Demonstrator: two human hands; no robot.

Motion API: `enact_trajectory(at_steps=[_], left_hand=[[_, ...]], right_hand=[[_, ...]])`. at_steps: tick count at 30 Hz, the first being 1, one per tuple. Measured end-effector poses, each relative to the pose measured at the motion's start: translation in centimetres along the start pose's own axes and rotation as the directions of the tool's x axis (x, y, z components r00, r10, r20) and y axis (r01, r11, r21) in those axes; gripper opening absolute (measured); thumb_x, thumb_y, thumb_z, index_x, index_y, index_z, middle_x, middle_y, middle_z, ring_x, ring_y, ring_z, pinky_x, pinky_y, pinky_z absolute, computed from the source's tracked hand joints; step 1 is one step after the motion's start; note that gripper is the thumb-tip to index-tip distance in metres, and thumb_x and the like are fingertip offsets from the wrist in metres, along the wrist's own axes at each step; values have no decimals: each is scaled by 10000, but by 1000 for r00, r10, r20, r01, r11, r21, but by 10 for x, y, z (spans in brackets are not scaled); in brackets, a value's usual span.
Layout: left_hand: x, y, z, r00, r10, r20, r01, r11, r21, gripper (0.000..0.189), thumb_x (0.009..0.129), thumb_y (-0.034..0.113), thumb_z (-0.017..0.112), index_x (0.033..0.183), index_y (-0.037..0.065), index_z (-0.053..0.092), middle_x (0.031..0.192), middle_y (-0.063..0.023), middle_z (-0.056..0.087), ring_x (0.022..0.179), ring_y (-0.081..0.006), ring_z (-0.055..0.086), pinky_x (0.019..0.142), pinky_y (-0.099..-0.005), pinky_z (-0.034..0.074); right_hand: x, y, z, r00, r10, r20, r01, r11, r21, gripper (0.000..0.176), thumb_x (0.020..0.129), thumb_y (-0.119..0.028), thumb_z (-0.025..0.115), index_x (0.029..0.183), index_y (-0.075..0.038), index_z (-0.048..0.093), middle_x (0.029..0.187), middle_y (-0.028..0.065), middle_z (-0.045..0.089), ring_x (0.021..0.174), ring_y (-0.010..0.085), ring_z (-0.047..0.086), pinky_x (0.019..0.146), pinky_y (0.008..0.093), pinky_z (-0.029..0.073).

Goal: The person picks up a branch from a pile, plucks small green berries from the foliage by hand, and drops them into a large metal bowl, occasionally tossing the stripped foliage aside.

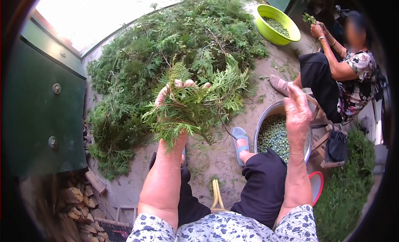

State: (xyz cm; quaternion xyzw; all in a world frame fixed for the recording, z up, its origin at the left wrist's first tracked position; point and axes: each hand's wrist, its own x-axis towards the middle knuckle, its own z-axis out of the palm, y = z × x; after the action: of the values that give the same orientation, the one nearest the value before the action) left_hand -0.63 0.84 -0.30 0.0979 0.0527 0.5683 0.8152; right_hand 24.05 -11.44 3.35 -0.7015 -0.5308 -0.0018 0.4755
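Note:
My left hand point(164, 96) is raised in front of me with its fingers curled round a leafy cypress branch point(195, 104). The green sprays hide most of the palm and spread to the right. My right hand point(298, 111) is held up over the right rim of a metal pot point(258, 127). Its fingers are stretched out, and I see nothing in them. Inside the pot lie many small round green cones point(272, 138).
A large heap of cut cypress branches point(137, 71) covers the ground ahead. Beyond it stands a yellow-green basin point(270, 32) of cones. At right, a seated person point(353, 71) holds a sprig. Green doors point(45, 104) and split firewood point(77, 200) are at left; more greenery point(349, 192) lies at right.

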Motion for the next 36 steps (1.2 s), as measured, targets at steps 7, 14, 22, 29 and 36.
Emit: enact_trajectory(at_steps=[7,14,22,29,36], left_hand=[[-9,-1,12,999,-50,-2,50,994,93,220,895,204,425,861,29,554,914,-136,592,941,-287,572,1029,-520,323],[0,-8,-2,993,-61,105,64,998,-22,238,894,138,395,808,2,571,922,-173,610,901,-274,600,1052,-497,324],[4,-8,-7,995,-93,38,81,966,246,324,873,137,480,1141,-32,545,1240,-248,492,1092,-363,537,947,-524,428],[10,1,-7,856,247,-454,100,783,614,350,894,265,550,1139,17,519,1079,-109,573,991,-252,555,832,-391,468],[-35,-32,19,926,-54,-374,278,767,578,632,768,110,638,1308,12,325,1234,-130,437,1044,-228,509,914,-357,398]], right_hand=[[-10,-97,67,833,-374,409,396,918,31,824,660,-375,742,1293,12,384,1297,201,422,1260,363,345,1064,478,218],[-46,-74,112,901,-313,301,258,944,208,517,672,-85,669,1150,39,517,910,158,576,771,287,598,645,348,497],[-32,-58,106,894,-388,223,378,922,88,452,636,44,643,1077,-51,613,748,69,579,636,208,598,554,302,484],[-16,-39,102,920,-374,119,389,909,-149,381,666,-37,602,1044,-72,630,670,52,448,569,218,508,512,338,415],[-14,-28,110,934,-330,136,357,848,-393,337,673,-83,588,1005,-90,648,724,48,488,650,210,551,563,343,428]])
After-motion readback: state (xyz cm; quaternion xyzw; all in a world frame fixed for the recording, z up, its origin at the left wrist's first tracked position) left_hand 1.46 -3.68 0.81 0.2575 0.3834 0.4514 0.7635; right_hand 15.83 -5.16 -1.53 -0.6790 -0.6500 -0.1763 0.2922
